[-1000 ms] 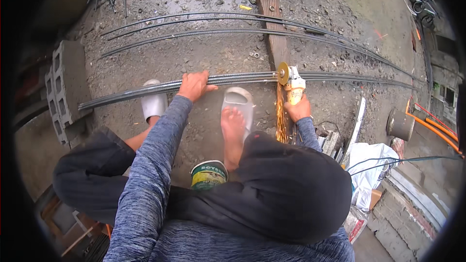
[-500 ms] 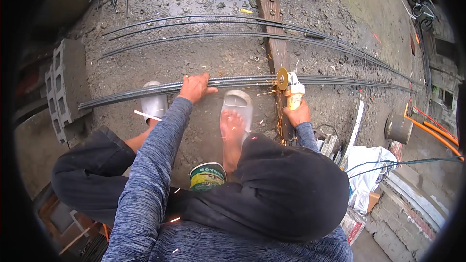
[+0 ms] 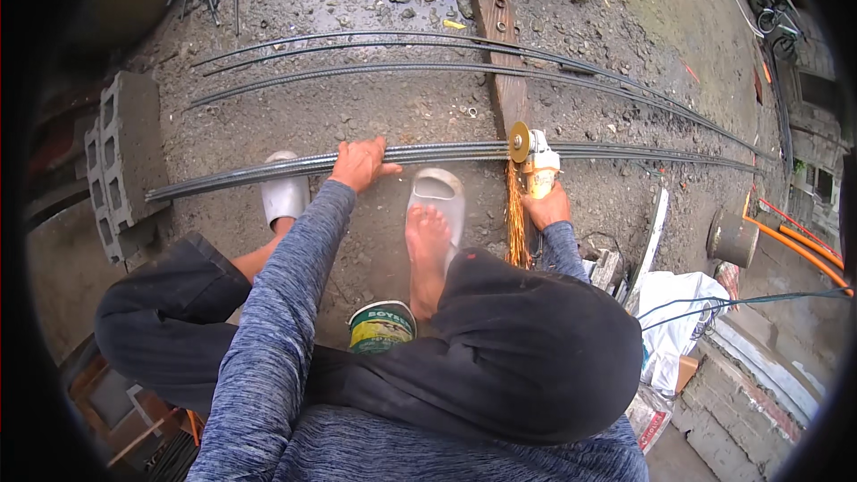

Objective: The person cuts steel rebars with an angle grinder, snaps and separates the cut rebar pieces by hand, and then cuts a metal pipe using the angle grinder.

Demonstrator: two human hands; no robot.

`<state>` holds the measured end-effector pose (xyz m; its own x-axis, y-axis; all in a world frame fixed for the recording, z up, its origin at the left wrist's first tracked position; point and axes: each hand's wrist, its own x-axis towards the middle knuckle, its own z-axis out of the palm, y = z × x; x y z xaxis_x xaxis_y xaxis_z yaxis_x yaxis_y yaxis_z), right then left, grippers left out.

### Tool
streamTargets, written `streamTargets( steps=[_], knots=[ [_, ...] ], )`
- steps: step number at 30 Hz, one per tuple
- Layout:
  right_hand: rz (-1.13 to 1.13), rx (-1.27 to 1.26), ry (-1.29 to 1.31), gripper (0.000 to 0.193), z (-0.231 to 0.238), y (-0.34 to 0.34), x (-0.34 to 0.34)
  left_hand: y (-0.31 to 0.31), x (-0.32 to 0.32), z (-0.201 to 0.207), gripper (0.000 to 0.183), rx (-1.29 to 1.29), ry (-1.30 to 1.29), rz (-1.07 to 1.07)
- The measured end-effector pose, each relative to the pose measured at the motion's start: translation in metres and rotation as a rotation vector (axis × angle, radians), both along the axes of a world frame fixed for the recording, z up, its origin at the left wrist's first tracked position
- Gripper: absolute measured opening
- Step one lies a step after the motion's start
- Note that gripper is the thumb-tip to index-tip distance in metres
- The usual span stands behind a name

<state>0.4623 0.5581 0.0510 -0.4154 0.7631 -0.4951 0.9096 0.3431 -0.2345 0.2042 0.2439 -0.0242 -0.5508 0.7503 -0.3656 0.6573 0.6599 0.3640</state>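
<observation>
Steel rods (image 3: 446,153) under inspection: the bundle lies across the middle of the view, over a wooden beam (image 3: 509,94), with the grinder (image 3: 541,177) set against it at that beam. Change noted: half a second ago the sparks (image 3: 516,223) were scattered wide, some flying leftward past the left hand (image 3: 360,163); now they fall in one dense stream on the near side of the rods. Both hands hold practically the same positions as before. In my assessment the disc (image 3: 520,142) is biting steadily again and the cut is under way; its depth cannot be read from here. Left hand: closed over the bundle, fingers to the far side, thumb to the near side; firmness of hold cannot be told. Right hand (image 3: 548,207): wrapped around the grinder's body. Orientation: the rods' long axis runs left to right, bowed in this wide view, the left end beside a hollow block (image 3: 134,152), the rest reaching well off to the right. The grinder lies crosswise to them, head pointing to the far side, disc on its left
</observation>
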Motion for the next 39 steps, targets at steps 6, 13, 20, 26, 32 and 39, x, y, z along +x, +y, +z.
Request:
streamTargets(
  steps=[6,13,20,26,32,39],
  knots=[
    [-0.006,-0.024,-0.02,0.068,0.001,0.003,-0.003,0.0,0.001,0.001,0.062,-0.008,-0.013,-0.003],
    [0.021,-0.013,0.011,0.067,0.008,-0.002,-0.002,0.001,-0.001,0.003,0.062,-0.009,-0.017,0.003],
    [0.016,0.012,-0.016,0.064,0.01,-0.007,0.003,0.001,-0.003,0.005,0.062,-0.007,-0.039,-0.002],
    [0.026,0.017,-0.034,0.066,0.004,-0.006,0.011,0.002,-0.005,0.003,0.06,-0.045,-0.098,0.024],
    [0.027,-0.013,-0.012,0.067,0.009,-0.009,0.013,-0.001,-0.005,0.004,0.062,-0.005,-0.052,-0.019],
    [0.028,0.011,-0.016,0.065,0.015,-0.017,0.019,0.0,-0.005,0.006,0.063,0.008,-0.047,-0.025]
  ],
)
